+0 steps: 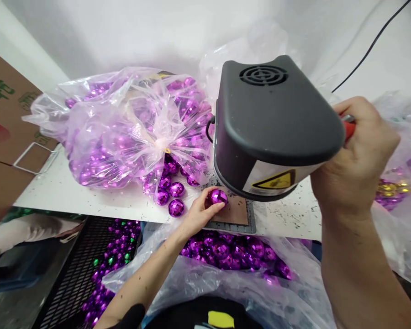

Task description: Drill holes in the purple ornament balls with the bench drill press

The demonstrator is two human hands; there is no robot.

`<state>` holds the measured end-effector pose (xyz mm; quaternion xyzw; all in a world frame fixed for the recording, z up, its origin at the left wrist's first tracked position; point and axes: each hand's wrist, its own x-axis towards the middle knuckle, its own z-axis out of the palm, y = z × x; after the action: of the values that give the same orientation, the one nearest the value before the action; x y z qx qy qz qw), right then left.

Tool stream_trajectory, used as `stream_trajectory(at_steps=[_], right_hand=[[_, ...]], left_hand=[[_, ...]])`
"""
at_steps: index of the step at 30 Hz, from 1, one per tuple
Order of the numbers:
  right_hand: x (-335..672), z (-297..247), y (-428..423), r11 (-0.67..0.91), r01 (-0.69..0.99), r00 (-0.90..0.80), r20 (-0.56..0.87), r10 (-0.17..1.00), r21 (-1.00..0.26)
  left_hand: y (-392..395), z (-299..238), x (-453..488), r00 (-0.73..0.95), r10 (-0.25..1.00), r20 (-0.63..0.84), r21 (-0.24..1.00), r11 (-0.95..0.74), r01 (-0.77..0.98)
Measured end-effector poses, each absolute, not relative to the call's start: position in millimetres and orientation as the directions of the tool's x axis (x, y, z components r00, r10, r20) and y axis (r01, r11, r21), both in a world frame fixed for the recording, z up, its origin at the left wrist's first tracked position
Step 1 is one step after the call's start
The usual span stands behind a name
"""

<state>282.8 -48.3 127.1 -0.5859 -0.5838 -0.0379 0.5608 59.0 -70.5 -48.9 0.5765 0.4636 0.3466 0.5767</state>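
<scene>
My left hand (200,211) pinches a shiny purple faceted ball (218,197) and holds it on the brown pad (237,213) under the dark grey machine head (272,123). My right hand (358,160) is wrapped around the machine's red-tipped handle (349,127) at the head's right side. Several loose purple balls (171,196) lie on the white table (89,198) just left of my left hand.
A big clear plastic bag full of purple balls (130,128) sits on the table at the left. Another open bag of purple balls (236,253) lies below the table edge by my lap. A black crate (89,269) holds more balls at lower left. A cardboard box (7,128) stands far left.
</scene>
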Motion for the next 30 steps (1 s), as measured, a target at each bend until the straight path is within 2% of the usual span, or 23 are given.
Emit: stream_trajectory(at_steps=[3,6,9,12,17,24,28,30], right_hand=[[282.5,126.9,-48.3,0.331,0.716,0.308,0.704,0.640,-0.615],[281.8,126.4,-48.7,0.349,0.701,0.300,0.701,0.647,-0.622],[281.3,125.1,-48.9,0.365,0.696,0.288,0.705,0.648,-0.619],[281.3,124.1,-49.1,0.387,0.702,0.265,0.724,0.637,-0.597],[282.8,124.6,-51.0,0.394,0.687,0.260,0.713,0.651,-0.610],[282.0,123.2,-55.7,0.382,0.683,0.293,0.712,0.638,-0.623],[278.4,111.6,-70.9,0.341,0.785,0.296,0.797,0.526,-0.517],[278.5,98.9,-82.5,0.372,0.801,0.285,0.846,0.451,-0.469]], left_hand=[[-72.4,-52.1,65.4,0.308,0.951,0.015,0.940,-0.118,0.321],[-75.9,-49.8,73.9,0.351,0.931,0.100,0.834,-0.270,0.481],[-78.9,-47.8,85.6,0.348,0.926,0.144,0.722,-0.339,0.603],[-78.9,-51.1,96.3,0.277,0.942,0.189,0.660,-0.331,0.674],[-77.2,-62.8,100.0,0.277,0.922,0.271,0.683,-0.387,0.620],[-77.3,-68.3,97.0,0.336,0.918,0.210,0.715,-0.379,0.588],[-77.9,-67.9,96.4,0.342,0.922,0.181,0.767,-0.350,0.538],[-78.7,-68.0,96.2,0.327,0.926,0.187,0.792,-0.339,0.508]])
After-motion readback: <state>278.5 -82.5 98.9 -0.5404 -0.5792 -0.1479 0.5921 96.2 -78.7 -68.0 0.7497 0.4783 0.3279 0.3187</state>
